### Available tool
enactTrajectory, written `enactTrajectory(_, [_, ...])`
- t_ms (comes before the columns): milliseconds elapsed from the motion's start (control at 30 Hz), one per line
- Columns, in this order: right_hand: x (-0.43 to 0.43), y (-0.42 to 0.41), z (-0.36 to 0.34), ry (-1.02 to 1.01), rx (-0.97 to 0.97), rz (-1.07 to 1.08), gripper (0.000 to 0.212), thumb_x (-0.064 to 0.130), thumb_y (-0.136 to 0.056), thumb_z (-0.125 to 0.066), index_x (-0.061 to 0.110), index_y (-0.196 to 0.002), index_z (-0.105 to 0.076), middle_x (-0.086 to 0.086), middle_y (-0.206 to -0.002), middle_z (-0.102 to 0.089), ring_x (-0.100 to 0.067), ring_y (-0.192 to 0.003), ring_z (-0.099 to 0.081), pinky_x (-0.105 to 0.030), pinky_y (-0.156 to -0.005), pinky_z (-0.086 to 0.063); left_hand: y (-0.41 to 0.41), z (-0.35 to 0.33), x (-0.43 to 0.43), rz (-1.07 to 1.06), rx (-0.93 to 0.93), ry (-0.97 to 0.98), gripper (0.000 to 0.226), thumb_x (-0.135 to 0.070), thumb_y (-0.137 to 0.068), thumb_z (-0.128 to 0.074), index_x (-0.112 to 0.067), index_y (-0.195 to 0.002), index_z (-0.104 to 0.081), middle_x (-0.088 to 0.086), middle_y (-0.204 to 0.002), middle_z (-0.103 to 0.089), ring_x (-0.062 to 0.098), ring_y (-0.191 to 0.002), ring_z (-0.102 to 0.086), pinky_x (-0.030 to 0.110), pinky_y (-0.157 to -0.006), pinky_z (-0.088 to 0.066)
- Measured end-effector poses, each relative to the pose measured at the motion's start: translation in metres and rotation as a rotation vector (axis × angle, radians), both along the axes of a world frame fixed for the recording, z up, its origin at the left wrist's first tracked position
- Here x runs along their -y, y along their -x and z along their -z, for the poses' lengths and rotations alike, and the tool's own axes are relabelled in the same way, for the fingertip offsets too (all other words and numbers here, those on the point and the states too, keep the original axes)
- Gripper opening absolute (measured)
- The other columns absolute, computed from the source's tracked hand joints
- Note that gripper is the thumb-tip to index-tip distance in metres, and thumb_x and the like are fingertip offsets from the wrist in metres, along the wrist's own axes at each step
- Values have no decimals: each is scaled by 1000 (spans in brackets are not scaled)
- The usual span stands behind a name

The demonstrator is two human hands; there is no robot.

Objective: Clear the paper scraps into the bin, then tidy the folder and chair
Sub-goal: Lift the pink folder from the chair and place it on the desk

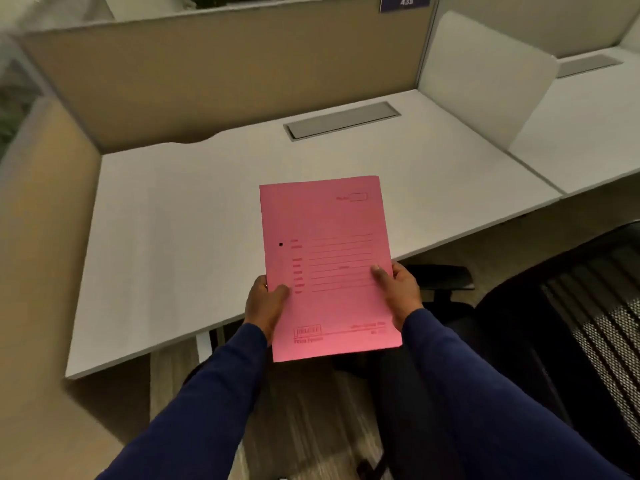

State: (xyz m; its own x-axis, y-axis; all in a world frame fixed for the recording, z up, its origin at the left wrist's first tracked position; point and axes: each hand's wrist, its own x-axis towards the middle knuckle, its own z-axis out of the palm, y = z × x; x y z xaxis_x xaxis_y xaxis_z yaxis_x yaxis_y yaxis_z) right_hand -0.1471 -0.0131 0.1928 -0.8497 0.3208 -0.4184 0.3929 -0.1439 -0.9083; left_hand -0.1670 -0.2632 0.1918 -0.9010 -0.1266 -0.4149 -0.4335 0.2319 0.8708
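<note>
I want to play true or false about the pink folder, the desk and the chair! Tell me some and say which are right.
1. Both hands hold the pink folder. True: the left hand and right hand grip its side edges.
2. The folder lies open. False: it is closed.
3. The chair is tucked under the desk. False: it stands out to the right.
4. No paper scraps show on the desk. True.

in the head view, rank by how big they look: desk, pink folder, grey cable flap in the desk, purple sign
1. desk
2. pink folder, held near the camera, so it looks bigger
3. grey cable flap
4. purple sign, cut off at the top edge
</note>
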Motion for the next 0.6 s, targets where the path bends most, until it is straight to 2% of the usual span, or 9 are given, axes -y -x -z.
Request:
enactTrajectory(133, [52,32,-19,-38,-18,-19,18,34,-92,-67,18,-101,-65,-13,-100,-74,-37,-92,-72,-56,-82,-60,12,-11,53,-13,27,6,24,-26,-92,-52,-25,-117,-49,3,-105,-68,30,-86,-72,51,-75,-62])
enactTrajectory(300, [104,60,-39,-153,-14,-95,24,39,-94,-63,18,-106,-64,-8,-101,-74,-31,-91,-71,-50,-84,-60,18,-25,103,-57,41,8,22,-21,-93,-49,-26,-115,-48,3,-101,-70,27,-81,-73,41,-66,-63])
enactTrajectory(433, [131,75,-55,-206,-11,-131,25,40,-97,-60,18,-108,-63,-3,-96,-74,-23,-83,-72,-35,-70,-59,30,-42,126,-90,28,13,21,-20,-93,-47,-25,-114,-48,4,-99,-69,26,-79,-72,34,-56,-59])
enactTrajectory(533, [146,92,-67,-215,1,-163,26,38,-98,-57,17,-113,-62,-4,-100,-73,-26,-87,-72,-40,-77,-60,44,-52,137,-122,3,24,21,-18,-94,-47,-22,-115,-48,4,-98,-68,24,-76,-70,27,-49,-53])
enactTrajectory(600, [153,106,-71,-240,16,-180,22,31,-99,-53,16,-114,-61,-6,-101,-72,-26,-87,-70,-38,-74,-58,54,-54,143,-141,-2,19,23,-16,-95,-46,-19,-117,-49,5,-101,-67,26,-80,-70,32,-55,-56])
